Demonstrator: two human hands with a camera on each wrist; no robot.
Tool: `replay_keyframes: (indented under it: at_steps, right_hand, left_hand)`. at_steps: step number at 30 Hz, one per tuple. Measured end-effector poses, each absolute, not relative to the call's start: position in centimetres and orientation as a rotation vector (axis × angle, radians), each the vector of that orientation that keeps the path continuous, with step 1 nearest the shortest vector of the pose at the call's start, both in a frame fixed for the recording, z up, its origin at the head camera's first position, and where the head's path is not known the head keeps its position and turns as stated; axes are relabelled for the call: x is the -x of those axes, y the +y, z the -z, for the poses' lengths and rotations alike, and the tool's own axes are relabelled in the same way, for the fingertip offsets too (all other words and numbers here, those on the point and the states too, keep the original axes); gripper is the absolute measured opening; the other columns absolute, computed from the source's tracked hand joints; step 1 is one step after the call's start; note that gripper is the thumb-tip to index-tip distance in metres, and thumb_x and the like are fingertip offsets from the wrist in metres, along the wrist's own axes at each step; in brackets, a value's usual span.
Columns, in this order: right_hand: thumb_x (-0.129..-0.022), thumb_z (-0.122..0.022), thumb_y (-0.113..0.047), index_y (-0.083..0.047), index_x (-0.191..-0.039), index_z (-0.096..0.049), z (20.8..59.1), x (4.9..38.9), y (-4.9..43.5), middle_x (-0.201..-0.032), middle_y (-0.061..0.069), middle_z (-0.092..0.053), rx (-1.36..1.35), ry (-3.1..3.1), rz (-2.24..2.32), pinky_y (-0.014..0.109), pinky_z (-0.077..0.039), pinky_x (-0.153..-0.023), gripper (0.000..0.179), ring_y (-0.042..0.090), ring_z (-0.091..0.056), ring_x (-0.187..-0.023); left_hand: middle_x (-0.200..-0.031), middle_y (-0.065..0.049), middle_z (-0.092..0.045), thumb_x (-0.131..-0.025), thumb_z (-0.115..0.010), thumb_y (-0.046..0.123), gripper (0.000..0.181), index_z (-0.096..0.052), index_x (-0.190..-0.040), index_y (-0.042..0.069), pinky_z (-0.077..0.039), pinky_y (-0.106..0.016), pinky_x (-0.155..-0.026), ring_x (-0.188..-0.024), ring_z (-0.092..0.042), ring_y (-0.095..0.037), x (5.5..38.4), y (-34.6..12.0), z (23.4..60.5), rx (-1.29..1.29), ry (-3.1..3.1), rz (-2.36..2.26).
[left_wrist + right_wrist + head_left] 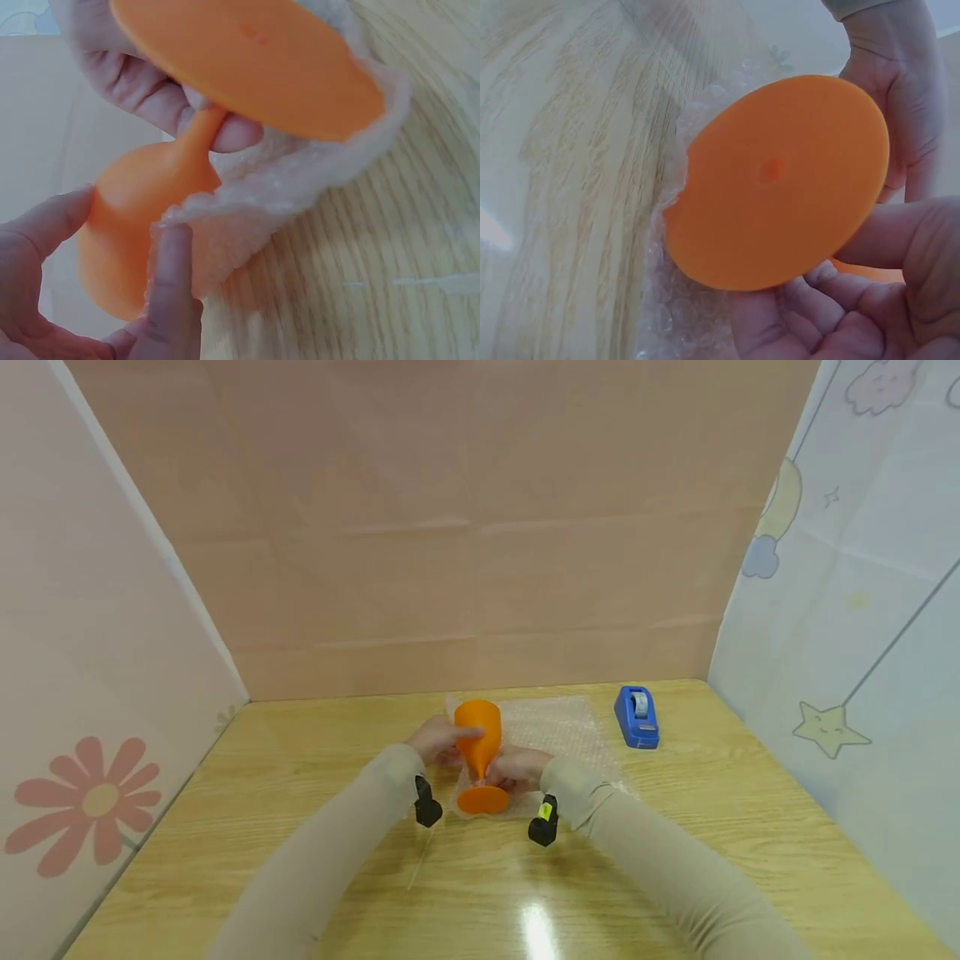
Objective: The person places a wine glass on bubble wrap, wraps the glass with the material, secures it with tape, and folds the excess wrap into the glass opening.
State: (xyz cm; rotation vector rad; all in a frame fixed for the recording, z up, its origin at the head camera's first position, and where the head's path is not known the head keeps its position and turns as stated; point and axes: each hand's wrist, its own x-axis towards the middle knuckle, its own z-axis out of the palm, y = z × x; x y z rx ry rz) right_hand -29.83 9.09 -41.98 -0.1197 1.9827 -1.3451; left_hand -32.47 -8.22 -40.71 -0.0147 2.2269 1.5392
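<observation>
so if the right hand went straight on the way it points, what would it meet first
The orange goblet, whose stem the right hand holds; beyond that, perhaps the bubble wrap, though depth is unclear.

- On my right wrist view, a flat, smooth orange disc stands tilted, a small mark near its centre.
- My right hand curls in behind its lower edge; the disc hides what the fingers grip.
- Clear plastic bubble wrap hugs the disc's left edge, slightly overlapping it.
- I see my left hand beyond, partly hidden.
- Light wood-grain tabletop fills my left side.
</observation>
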Motion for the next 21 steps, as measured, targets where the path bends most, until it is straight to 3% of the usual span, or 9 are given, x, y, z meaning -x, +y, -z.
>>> replay_keyframes:
  at_steps: [7,12,16,21]
  right_hand:
    - [-0.095,-0.054,0.001,0.001,-0.087,-0.066,42.7,30.7,10.4,-0.084,0.002,-0.065,0.228,1.878,1.36,0.022,-0.051,-0.072,0.014,0.011,-0.057,-0.073]
    - [-0.102,-0.048,-0.019,0.006,-0.111,-0.065,41.4,32.3,12.2,-0.099,0.01,-0.069,0.251,1.871,1.176,0.032,-0.054,-0.087,0.031,0.018,-0.066,-0.091]
    - [-0.102,-0.048,-0.036,0.012,-0.136,-0.041,39.0,33.6,12.8,-0.121,0.024,-0.059,0.068,2.065,1.181,0.038,-0.051,-0.094,0.06,0.03,-0.064,-0.107]
    - [-0.095,-0.059,-0.037,0.006,-0.15,-0.007,37.6,34.2,11.5,-0.142,0.031,-0.038,-0.111,2.125,1.4,0.043,-0.046,-0.101,0.087,0.039,-0.051,-0.125]
  left_hand:
    - [-0.099,-0.007,-0.065,-0.086,-0.072,0.034,0.043,-0.061,-0.109,0.0,-0.058,-0.032,-0.074,-0.069,-0.063,-0.015,33.0,-7.9,41.1,0.039,2.242,-1.533]
    - [-0.095,-0.008,-0.067,-0.085,-0.072,0.035,0.044,-0.061,-0.11,-0.001,-0.058,-0.031,-0.069,-0.061,-0.064,-0.015,33.3,-7.8,41.4,0.051,2.241,-1.518]
    - [-0.094,-0.01,-0.07,-0.086,-0.071,0.033,0.045,-0.06,-0.113,-0.001,-0.058,-0.034,-0.072,-0.056,-0.064,-0.015,33.4,-7.8,41.4,0.063,2.208,-1.53]
    - [-0.096,-0.011,-0.07,-0.087,-0.071,0.03,0.041,-0.06,-0.114,0.001,-0.058,-0.035,-0.072,-0.056,-0.065,-0.015,33.1,-7.9,41.2,0.018,2.183,-1.576]
